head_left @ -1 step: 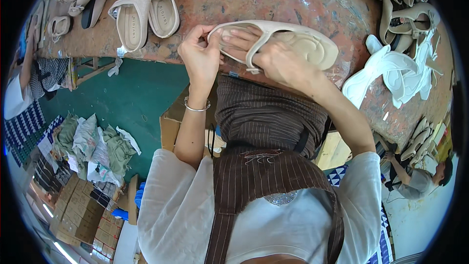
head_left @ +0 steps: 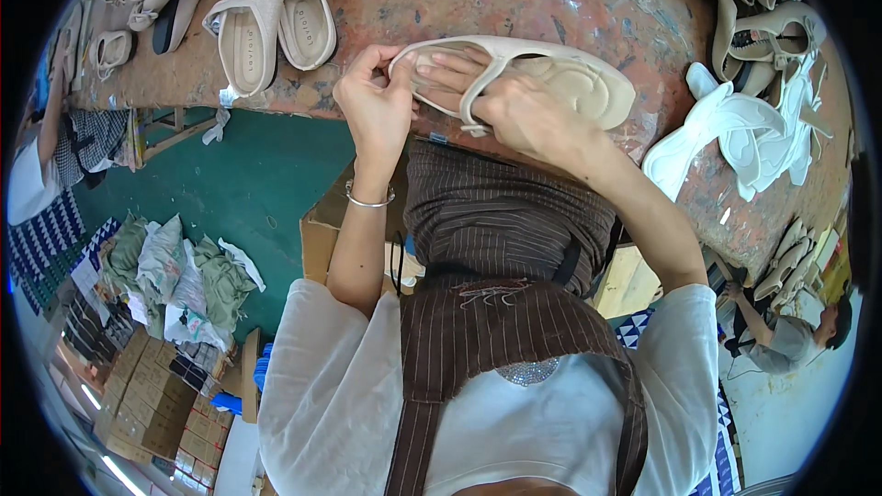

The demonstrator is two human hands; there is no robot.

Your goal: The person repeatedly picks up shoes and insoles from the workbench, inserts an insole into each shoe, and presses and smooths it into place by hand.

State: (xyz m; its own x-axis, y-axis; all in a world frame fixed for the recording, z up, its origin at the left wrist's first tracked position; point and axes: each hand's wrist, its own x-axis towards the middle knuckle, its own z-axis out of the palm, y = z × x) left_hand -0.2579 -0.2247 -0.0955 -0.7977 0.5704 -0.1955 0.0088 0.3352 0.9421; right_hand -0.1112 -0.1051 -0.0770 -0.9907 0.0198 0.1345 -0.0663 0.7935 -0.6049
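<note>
On the stained table [head_left: 413, 0], by its near edge, pinching the beige sandal [head_left: 503, 47] at one end with the left hand [head_left: 377, 108] and stretching the right hand [head_left: 524, 118] flat-fingered under its strap [head_left: 479, 95], seemingly risking a creased insole [head_left: 581, 90] from uneven pressing or tugging.

Left side: grey-green and pale cloth bundles [head_left: 220, 280] heaped on a smooth green floor [head_left: 266, 165]; stacked brown cardboard cartons [head_left: 147, 386] near them. A separate brown cardboard box [head_left: 318, 248], partly hidden. Far right: a co-worker in a grey shirt [head_left: 788, 350].
</note>
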